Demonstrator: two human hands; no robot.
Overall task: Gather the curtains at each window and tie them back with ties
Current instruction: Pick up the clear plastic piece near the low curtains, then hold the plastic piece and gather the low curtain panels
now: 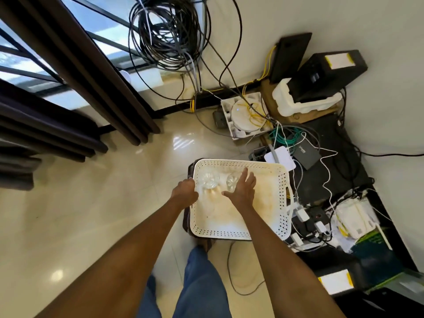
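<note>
Nearest the camera, both forearms reached down to a white perforated tray set on a dark stand. The left hand gripped the tray's left rim with curled fingers; the right hand hovered inside with fingers spread, holding nothing, just beside two clear glass items. Beyond, to the left, the dark curtains hung loose at the window; no tie was visible, so gathering and tying appeared not yet begun. Bare floor left room on the left, whereas cables and equipment crowded the right.
</note>
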